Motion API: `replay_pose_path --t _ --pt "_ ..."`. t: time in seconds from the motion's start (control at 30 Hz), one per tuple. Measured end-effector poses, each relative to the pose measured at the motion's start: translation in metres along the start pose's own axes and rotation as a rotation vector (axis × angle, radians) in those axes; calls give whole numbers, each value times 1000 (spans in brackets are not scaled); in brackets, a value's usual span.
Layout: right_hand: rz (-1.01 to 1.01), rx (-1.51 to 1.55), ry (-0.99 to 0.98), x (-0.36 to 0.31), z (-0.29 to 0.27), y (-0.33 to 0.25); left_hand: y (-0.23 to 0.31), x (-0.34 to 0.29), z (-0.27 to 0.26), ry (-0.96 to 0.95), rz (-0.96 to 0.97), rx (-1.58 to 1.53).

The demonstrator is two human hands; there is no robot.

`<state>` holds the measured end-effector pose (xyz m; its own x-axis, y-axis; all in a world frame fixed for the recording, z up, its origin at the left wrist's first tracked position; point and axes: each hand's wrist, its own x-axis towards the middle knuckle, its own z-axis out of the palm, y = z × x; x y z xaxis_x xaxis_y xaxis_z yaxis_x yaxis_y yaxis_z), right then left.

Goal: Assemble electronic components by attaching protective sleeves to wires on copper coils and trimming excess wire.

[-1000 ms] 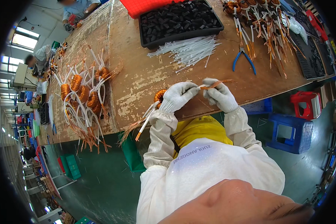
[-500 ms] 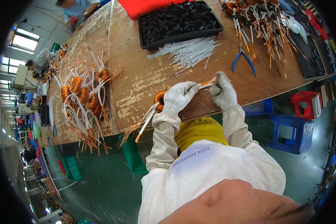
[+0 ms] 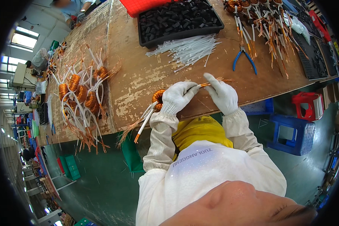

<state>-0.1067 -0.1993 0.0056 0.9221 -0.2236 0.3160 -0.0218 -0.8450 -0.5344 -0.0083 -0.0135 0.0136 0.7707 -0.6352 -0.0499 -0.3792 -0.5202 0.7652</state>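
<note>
Black tray (image 3: pixel 148 43) sitting toward table's (image 3: pixel 135 62) far side, holding heap of small black blocks (image 3: pixel 180 22). Red tray (image 3: pixel 139 6) lying behind it, partly cut off by frame. White cable ties (image 3: pixel 188 51) lying loose in front of black tray. Copper coil (image 3: pixel 155 96) resting on table near front edge, beside left hand (image 3: pixel 177 97), which is curling firmly round its white lead (image 3: pixel 200 86). Right hand (image 3: pixel 224 97) half spreading, fingers meeting lead's bare copper end; whether gripping, cannot tell.
</note>
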Motion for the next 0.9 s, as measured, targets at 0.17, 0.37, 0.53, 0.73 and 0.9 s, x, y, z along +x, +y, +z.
replay_pose_path --t 0.17,0.37,0.53,0.73,0.9 --pt "-51 34 108 6 24 18 3 -2 4 61 44 54" --pt "-77 -30 104 7 16 34 1 -4 9 105 107 137" --pt "279 405 359 7 -13 109 -3 -2 1 37 54 -56" --pt "601 1330 211 -9 -44 73 0 2 5 16 10 -204" --pt "620 1635 130 -22 -25 62 41 14 23 220 299 177"
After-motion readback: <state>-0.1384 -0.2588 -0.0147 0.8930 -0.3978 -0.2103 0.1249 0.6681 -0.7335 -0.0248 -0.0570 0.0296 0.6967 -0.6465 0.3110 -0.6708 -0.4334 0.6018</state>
